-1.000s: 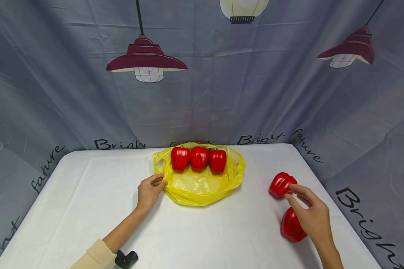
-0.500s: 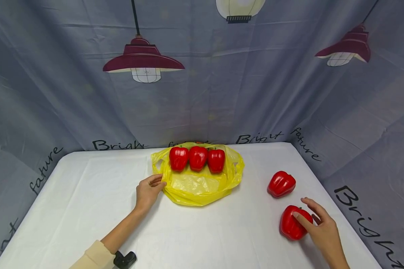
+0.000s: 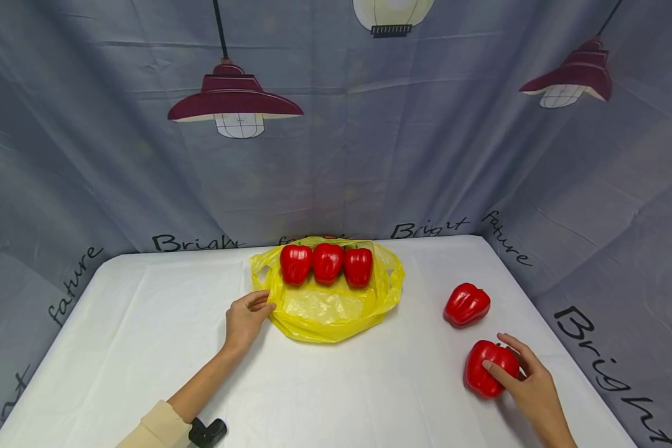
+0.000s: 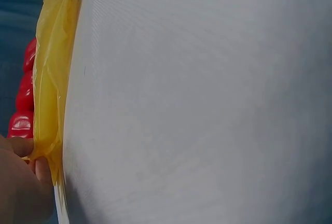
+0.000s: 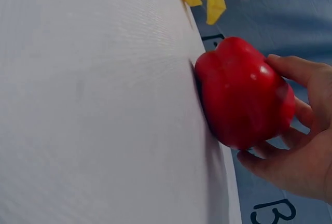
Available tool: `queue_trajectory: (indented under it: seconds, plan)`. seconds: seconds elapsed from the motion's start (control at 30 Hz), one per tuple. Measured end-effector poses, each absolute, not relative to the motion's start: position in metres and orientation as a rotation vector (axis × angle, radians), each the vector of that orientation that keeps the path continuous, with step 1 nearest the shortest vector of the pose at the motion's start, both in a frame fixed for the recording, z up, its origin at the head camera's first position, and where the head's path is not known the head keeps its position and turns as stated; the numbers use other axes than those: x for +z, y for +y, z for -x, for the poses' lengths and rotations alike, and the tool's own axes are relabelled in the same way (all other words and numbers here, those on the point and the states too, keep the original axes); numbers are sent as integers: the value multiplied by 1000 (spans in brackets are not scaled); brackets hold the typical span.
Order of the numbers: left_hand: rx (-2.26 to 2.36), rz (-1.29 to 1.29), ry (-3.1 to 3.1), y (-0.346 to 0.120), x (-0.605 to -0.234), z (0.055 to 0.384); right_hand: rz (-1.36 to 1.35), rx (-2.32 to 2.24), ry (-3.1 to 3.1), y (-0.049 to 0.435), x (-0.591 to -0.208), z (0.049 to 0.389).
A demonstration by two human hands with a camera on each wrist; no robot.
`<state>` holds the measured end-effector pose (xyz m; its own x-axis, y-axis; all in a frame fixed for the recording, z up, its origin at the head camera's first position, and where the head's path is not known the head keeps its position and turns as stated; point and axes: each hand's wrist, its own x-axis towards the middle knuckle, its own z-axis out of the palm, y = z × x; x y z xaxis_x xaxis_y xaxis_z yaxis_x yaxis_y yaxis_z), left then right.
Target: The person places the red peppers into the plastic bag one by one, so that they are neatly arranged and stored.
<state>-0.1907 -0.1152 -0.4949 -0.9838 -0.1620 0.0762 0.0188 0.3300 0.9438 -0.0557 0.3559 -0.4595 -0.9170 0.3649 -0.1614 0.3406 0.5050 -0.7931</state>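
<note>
At the back middle of the table, a yellow plastic bag (image 3: pixel 325 309) lies spread out, with three red bell peppers in a row on it: left (image 3: pixel 296 266), middle (image 3: pixel 328 264) and right (image 3: pixel 358 268). My left hand (image 3: pixel 245 320) pinches the bag's left front edge; the left wrist view shows the yellow film (image 4: pixel 49 79) between thumb and fingers. At the right of the table, my right hand (image 3: pixel 537 392) has thumb and fingers curled round a red bell pepper (image 3: pixel 484 371), which rests on the cloth. Another red bell pepper (image 3: pixel 466 305) lies just behind it.
A white cloth (image 3: pixel 347 398) covers the table. Beside my left sleeve (image 3: pixel 159 426) is a small black object (image 3: pixel 207 432). Grey printed curtain (image 3: pixel 336 155) hangs close behind the table and along its sides.
My right hand has moved from beside the rear loose pepper back toward me and closed round the nearer one. My left hand stays at the bag's edge. The head view has shifted slightly.
</note>
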Motion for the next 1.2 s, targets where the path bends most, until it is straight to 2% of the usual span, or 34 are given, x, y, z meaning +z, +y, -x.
queue_trajectory:
  seconds: [0.8,1.2]
  plan:
    - [-1729,-142,-2438,-113,-492,191,636,1431,-2817,360,-459,52]
    - [-1715,-133,-2440,-112,-492,191,229,1327,-2728,337,-439,65]
